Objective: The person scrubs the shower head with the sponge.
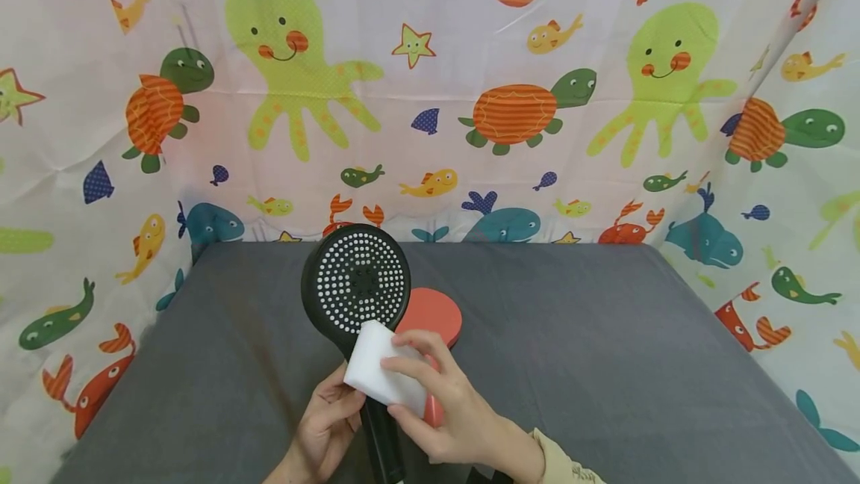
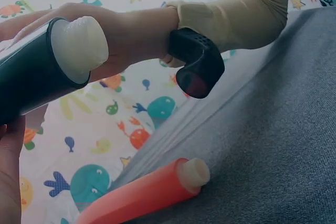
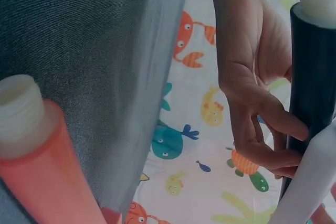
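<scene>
A black shower head (image 1: 356, 282) with a round face of white nozzles is held up by my left hand (image 1: 325, 424), whose thumb and fingers pinch its handle. The handle's whitish threaded end (image 2: 86, 45) shows in the left wrist view. My right hand (image 1: 450, 402) grips a white sponge block (image 1: 386, 368) between fingers and thumb, laid against the shower head just below its face. Behind the sponge, a coral-red shower head (image 1: 437, 312) lies on the grey cloth, partly hidden by the right hand. Its pale threaded end (image 3: 21, 114) appears in the right wrist view.
Grey cloth (image 1: 591, 364) covers the table. A white curtain (image 1: 403, 6) printed with sea animals hangs along the back and both sides. A black wrist camera (image 2: 197, 64) is strapped at the right sleeve (image 2: 231, 22).
</scene>
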Demonstrator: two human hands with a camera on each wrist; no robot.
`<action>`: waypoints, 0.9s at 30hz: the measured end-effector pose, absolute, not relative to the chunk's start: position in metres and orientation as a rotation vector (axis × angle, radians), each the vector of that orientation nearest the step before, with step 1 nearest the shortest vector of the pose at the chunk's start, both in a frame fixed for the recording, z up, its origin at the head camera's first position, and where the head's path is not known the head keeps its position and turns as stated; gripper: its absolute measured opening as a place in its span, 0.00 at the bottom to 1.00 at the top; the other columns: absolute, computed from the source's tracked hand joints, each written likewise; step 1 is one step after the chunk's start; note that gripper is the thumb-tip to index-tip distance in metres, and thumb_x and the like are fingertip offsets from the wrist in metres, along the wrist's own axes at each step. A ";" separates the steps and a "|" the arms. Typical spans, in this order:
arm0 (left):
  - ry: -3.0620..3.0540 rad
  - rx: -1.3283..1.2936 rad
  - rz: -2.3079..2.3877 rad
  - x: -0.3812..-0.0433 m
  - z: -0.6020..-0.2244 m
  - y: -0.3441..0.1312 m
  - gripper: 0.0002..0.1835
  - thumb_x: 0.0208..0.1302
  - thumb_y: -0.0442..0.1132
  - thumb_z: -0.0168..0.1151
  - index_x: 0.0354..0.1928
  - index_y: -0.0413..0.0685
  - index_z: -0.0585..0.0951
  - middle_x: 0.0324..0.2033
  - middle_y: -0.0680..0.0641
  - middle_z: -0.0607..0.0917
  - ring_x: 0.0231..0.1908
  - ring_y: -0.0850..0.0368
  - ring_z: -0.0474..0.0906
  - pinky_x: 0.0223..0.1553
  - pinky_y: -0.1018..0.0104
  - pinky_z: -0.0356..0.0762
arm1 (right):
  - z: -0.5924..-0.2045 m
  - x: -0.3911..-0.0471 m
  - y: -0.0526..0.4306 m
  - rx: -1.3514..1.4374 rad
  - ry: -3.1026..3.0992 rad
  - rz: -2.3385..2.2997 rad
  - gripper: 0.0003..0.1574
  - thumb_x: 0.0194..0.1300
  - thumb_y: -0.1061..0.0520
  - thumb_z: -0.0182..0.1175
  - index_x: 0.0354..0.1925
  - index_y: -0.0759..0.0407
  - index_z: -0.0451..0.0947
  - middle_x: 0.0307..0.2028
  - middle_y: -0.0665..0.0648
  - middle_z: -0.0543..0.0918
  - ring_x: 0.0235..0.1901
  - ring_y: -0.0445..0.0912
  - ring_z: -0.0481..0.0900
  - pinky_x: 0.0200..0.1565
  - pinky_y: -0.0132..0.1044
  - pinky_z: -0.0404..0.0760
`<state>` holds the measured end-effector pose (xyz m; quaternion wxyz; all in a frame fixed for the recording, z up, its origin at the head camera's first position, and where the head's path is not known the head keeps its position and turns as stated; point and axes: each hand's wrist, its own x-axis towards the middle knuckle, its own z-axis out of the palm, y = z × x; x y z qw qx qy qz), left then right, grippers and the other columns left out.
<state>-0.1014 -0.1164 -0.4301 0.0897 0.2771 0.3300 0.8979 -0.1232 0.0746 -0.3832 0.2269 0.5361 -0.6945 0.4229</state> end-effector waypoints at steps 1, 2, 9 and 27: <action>0.984 0.824 2.669 -0.102 -0.430 -0.117 0.28 0.66 0.20 0.33 0.60 0.47 0.74 0.54 0.52 0.76 0.52 0.62 0.70 0.52 0.71 0.70 | -0.383 -0.123 0.075 1.489 -1.910 1.159 0.22 0.62 0.59 0.59 0.54 0.60 0.69 0.55 0.67 0.64 0.55 0.55 0.65 0.48 0.42 0.76; 1.000 0.825 2.667 -0.101 -0.431 -0.117 0.28 0.66 0.20 0.32 0.59 0.47 0.74 0.54 0.52 0.76 0.52 0.62 0.71 0.52 0.71 0.71 | -0.383 -0.122 0.076 1.517 -1.906 1.153 0.22 0.61 0.59 0.59 0.54 0.59 0.69 0.55 0.67 0.64 0.55 0.55 0.65 0.48 0.41 0.76; 1.079 0.731 2.671 -0.103 -0.428 -0.121 0.26 0.69 0.24 0.32 0.61 0.48 0.71 0.54 0.48 0.77 0.50 0.57 0.74 0.52 0.63 0.74 | -0.389 -0.113 0.101 1.815 -1.976 1.068 0.21 0.60 0.60 0.60 0.52 0.54 0.71 0.57 0.60 0.64 0.57 0.50 0.64 0.52 0.36 0.73; 1.283 0.814 2.597 -0.107 -0.432 -0.124 0.24 0.68 0.22 0.34 0.60 0.46 0.70 0.53 0.50 0.75 0.49 0.62 0.71 0.47 0.70 0.75 | -0.392 -0.129 0.081 1.500 -2.007 1.130 0.24 0.62 0.58 0.58 0.57 0.57 0.69 0.58 0.63 0.63 0.55 0.52 0.66 0.48 0.39 0.76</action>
